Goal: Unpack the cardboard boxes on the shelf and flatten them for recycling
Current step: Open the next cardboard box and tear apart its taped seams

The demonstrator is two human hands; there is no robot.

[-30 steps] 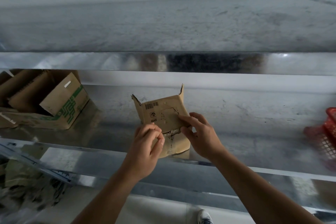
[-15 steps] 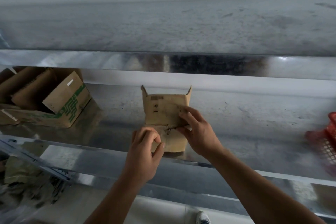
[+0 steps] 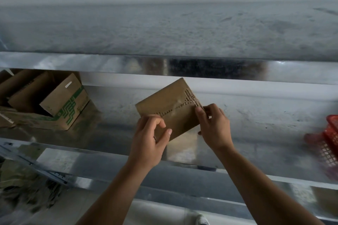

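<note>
Well left of the left grip, on the shiny sheet-metal shelf (image 3: 256, 133): open cardboard boxes (image 3: 60, 104), brown with a green printed pattern, flaps up, leaning in a heap. Judged to be waiting their turn, hence parked out of the way.

Left grip (image 3: 149, 142): clenched on the lower left corner of the small flattened box (image 3: 170, 107), with thumb on the near face and fingers curled round it. Seemed to act as the anchor, steadying the piece for work on the other side.

Between the two grips, raised clear of the shelf and tilted with the left corner low: that flattened box, a thin slab of dull brown corrugated board, squarish, soft at the corners. Showed a ragged tear in the outer paper across the face, with pale ribbed fluting laid bare, widest up by the right grip.

Right grip (image 3: 214, 126): pinched the right edge just below the torn fluting, probably to press the layers flat or strip a remnant of tape; could not tell which.

Well right of the right grip, on the same shelf: a red plastic basket (image 3: 327, 144), open lattice, blurred at the frame edge.
</note>
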